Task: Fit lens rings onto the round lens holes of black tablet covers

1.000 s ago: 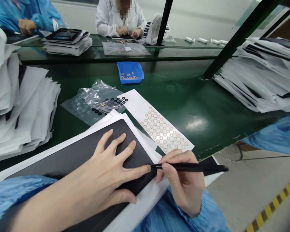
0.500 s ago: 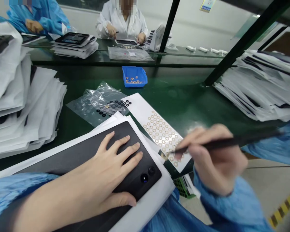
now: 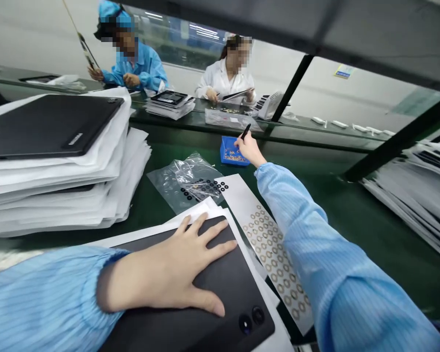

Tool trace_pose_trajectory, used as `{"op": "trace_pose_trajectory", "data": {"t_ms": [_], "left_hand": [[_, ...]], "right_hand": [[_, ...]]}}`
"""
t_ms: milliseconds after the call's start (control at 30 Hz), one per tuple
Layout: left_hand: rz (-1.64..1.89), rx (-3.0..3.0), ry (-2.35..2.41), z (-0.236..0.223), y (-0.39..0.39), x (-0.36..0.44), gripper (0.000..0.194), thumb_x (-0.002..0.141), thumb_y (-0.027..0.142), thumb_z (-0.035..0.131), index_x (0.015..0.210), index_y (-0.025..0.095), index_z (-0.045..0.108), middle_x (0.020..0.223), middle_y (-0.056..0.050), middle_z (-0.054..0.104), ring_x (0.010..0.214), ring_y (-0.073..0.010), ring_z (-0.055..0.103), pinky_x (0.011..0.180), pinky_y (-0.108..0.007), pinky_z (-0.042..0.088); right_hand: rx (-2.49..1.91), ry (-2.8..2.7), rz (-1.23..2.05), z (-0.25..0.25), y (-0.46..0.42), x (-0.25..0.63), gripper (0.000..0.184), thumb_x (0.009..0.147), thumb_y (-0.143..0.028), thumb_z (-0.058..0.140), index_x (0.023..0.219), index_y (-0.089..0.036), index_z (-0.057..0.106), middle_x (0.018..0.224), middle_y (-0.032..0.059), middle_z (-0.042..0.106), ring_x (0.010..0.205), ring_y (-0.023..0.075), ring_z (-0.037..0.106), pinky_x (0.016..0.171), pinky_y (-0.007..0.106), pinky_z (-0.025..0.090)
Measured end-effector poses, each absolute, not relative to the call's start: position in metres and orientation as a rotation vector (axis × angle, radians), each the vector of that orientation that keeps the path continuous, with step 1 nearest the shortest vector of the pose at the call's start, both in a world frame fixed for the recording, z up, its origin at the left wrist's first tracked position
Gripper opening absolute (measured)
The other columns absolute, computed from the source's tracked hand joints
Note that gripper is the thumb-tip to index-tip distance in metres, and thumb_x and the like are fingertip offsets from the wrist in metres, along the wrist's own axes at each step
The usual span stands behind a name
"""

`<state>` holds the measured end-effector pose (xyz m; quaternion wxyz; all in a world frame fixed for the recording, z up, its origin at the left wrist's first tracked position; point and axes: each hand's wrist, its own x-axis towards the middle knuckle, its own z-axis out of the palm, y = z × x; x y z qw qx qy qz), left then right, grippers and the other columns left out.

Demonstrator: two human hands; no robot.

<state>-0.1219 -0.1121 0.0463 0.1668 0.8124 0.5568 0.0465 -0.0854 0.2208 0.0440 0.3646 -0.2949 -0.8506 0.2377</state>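
Observation:
My left hand [image 3: 179, 264] lies flat with fingers spread on the back of a black tablet [image 3: 238, 274], beside its two camera lenses [image 3: 251, 320]. The tablet rests on white sheets [image 3: 223, 212]. My right hand [image 3: 250, 149] is closed around black tweezers [image 3: 246, 131] and reaches over the right side of a small blue tray [image 3: 227, 145] with small gold rings [image 3: 233, 156] in it. The tweezers' tips are hidden behind the hand. Under my right forearm runs a white strip [image 3: 238, 190] bearing rows of gold rings [image 3: 275, 247] and a few black ones at its far end.
A clear plastic bag [image 3: 185, 178] with black rings lies left of the strip. Tall stacks of wrapped tablets [image 3: 106, 195] stand at left, more sheets [image 3: 425, 195] at right. A dark post [image 3: 396, 137] slants up at right. Two co-workers [image 3: 143, 63] sit across the bench.
My right hand has moved from the near end of the strip forward to the blue tray, still holding the tweezers. My left hand stays on the tablet. The view has tilted up and shifted left.

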Motion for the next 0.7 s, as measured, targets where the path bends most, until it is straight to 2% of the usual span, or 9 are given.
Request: {"op": "trace_pose_trajectory", "data": {"t_ms": [133, 200, 233, 300, 333, 400, 500, 600, 700], "left_hand": [[0.209, 2.330, 1.565, 0.048, -0.112, -0.122, 0.079, 0.079, 0.060, 0.062, 0.144, 0.023, 0.036, 0.152, -0.018, 0.026, 0.137, -0.0494, 0.018, 0.100, -0.070, 0.028], [0.286, 2.343, 1.544, 0.052, -0.108, -0.129, 0.067, 0.082, 0.051, 0.065, 0.139, 0.022, 0.044, 0.149, -0.016, 0.034, 0.136, -0.0425, 0.028, 0.105, -0.059, 0.029], [0.351, 2.309, 1.575, 0.054, -0.105, -0.136, 0.056, 0.083, 0.044, 0.065, 0.132, 0.021, 0.051, 0.143, -0.014, 0.044, 0.131, -0.0374, 0.038, 0.104, -0.051, 0.033], [0.521, 2.039, 1.777, 0.055, -0.099, -0.155, 0.027, 0.084, 0.034, 0.064, 0.107, 0.018, 0.065, 0.112, -0.009, 0.066, 0.105, -0.0263, 0.059, 0.092, -0.035, 0.044], [0.597, 1.835, 1.906, 0.053, -0.096, -0.166, 0.016, 0.084, 0.032, 0.062, 0.090, 0.017, 0.068, 0.090, -0.005, 0.069, 0.086, -0.0214, 0.064, 0.080, -0.029, 0.046], [0.690, 1.439, 2.076, 0.045, -0.091, -0.190, 0.026, 0.082, 0.034, 0.062, 0.063, 0.017, 0.061, 0.057, 0.000, 0.061, 0.055, -0.0145, 0.058, 0.057, -0.022, 0.042], [0.674, 1.186, 2.074, 0.025, -0.086, -0.216, 0.043, 0.075, 0.044, 0.067, 0.045, 0.017, 0.052, 0.041, 0.000, 0.054, 0.034, -0.0115, 0.049, 0.039, -0.021, 0.034], [0.718, 1.005, 1.977, 0.009, -0.083, -0.224, 0.050, 0.065, 0.055, 0.074, 0.042, 0.015, 0.054, 0.039, -0.003, 0.055, 0.029, -0.0118, 0.047, 0.034, -0.021, 0.033], [0.839, 0.853, 1.840, 0.005, -0.080, -0.220, 0.054, 0.059, 0.063, 0.074, 0.050, 0.012, 0.061, 0.044, -0.006, 0.060, 0.036, -0.0141, 0.055, 0.038, -0.022, 0.041]], "right_hand": [[-0.711, -2.231, 0.641, 0.046, 0.207, -0.081, 0.011, 0.090, -0.017, 0.037, 0.091, -0.020, 0.048, 0.075, 0.0033, 0.061, 0.070, 0.0172, 0.058, 0.074, 0.031, 0.046], [-0.591, -2.377, 0.637, 0.048, 0.184, -0.078, 0.013, 0.090, -0.015, 0.037, 0.087, -0.020, 0.049, 0.076, 0.0033, 0.060, 0.072, 0.0167, 0.057, 0.074, 0.030, 0.044], [-0.507, -2.476, 0.632, 0.046, 0.169, -0.077, 0.013, 0.089, -0.014, 0.039, 0.083, -0.019, 0.050, 0.076, 0.0033, 0.059, 0.072, 0.0165, 0.056, 0.073, 0.029, 0.043], [-0.379, -2.612, 0.658, 0.040, 0.139, -0.077, 0.011, 0.084, -0.015, 0.050, 0.074, -0.018, 0.052, 0.072, 0.0018, 0.058, 0.070, 0.0154, 0.054, 0.071, 0.027, 0.041], [-0.332, -2.661, 0.681, 0.034, 0.126, -0.078, 0.012, 0.081, -0.015, 0.056, 0.070, -0.018, 0.052, 0.069, 0.0004, 0.057, 0.066, 0.0143, 0.052, 0.068, 0.026, 0.040], [-0.288, -2.723, 0.718, 0.021, 0.107, -0.080, 0.018, 0.073, -0.017, 0.068, 0.065, -0.018, 0.052, 0.062, -0.0024, 0.053, 0.058, 0.0123, 0.048, 0.060, 0.024, 0.037], [-0.307, -2.746, 0.734, 0.007, 0.099, -0.086, 0.025, 0.067, -0.012, 0.072, 0.058, -0.017, 0.049, 0.057, -0.0040, 0.047, 0.054, 0.0110, 0.044, 0.056, 0.024, 0.034], [-0.349, -2.700, 0.728, 0.004, 0.105, -0.092, 0.024, 0.072, -0.008, 0.064, 0.057, -0.017, 0.048, 0.060, -0.0022, 0.049, 0.059, 0.0123, 0.046, 0.061, 0.024, 0.034], [-0.398, -2.624, 0.734, 0.007, 0.110, -0.095, 0.022, 0.077, -0.013, 0.059, 0.059, -0.018, 0.047, 0.064, -0.0005, 0.051, 0.065, 0.0139, 0.048, 0.064, 0.025, 0.035]]}}
